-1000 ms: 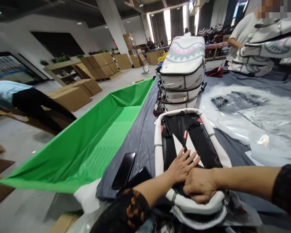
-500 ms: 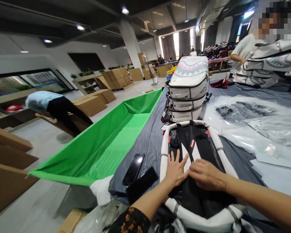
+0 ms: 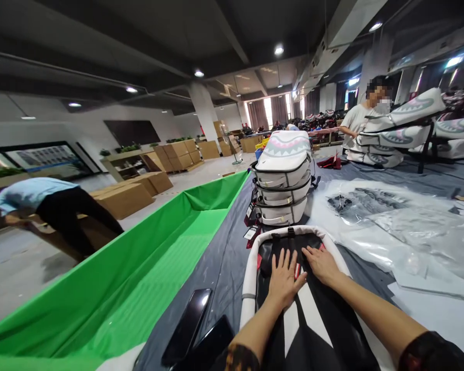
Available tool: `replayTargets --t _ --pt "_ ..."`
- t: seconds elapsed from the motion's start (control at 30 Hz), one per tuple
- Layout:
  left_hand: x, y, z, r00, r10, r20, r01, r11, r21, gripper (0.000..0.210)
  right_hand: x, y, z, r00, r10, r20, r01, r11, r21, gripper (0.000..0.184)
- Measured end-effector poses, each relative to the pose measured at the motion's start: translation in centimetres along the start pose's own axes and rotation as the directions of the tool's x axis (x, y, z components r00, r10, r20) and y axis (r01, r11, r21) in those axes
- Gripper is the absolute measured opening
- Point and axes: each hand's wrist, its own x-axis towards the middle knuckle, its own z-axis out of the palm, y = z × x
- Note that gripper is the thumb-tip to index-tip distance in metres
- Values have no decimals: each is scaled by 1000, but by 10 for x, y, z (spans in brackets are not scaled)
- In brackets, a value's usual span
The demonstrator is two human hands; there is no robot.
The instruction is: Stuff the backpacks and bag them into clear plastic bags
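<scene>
- Backpack (image 3: pixel 311 312): lies flat on the grey table cover (image 3: pixel 224 250), in front of the wearer, black panel up, white rim around it, far end near the stack of bags (image 3: pixel 284 178).
- Changed: both hands are now up at the far end of the panel; half a second ago they were together at its middle.
- Left hand (image 3: pixel 284 283): open, fingers spread over the panel, beside the red label (image 3: pixel 297 270); grips nothing.
- Right hand (image 3: pixel 321 264): open, fingers extended, fingertips at the panel's upper right; nothing seen in its grasp. In the earlier frame its fingers were curled in beside the left hand.
- Judgement: handwork has shifted from the panel's middle to its top; looks like pressing or smoothing, though pressure cannot be told.
- Other differences: the view takes in more ceiling, and the backpack's near end is now cut off by the frame. The co-worker (image 3: pixel 359 121) stands further inside the frame.
- Unchanged: two phones (image 3: pixel 187 324) left of the backpack; stack still upright.
</scene>
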Motion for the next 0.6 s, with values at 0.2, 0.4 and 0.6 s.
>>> replayTargets --t 0.2,0.4,0.6 --pt "-10 -7 34 998 -54 23 56 992 -110 64 74 72 -29 985 146 -86 -146 989 11 36" --pt "-8 -9 28 997 -72 32 76 989 -129 63 88 142 5 855 491 -170 -473 871 136 29" --pt "-8 -12 34 997 -77 8 77 987 -141 62 53 215 8 656 719 -228 -570 671 473 5"
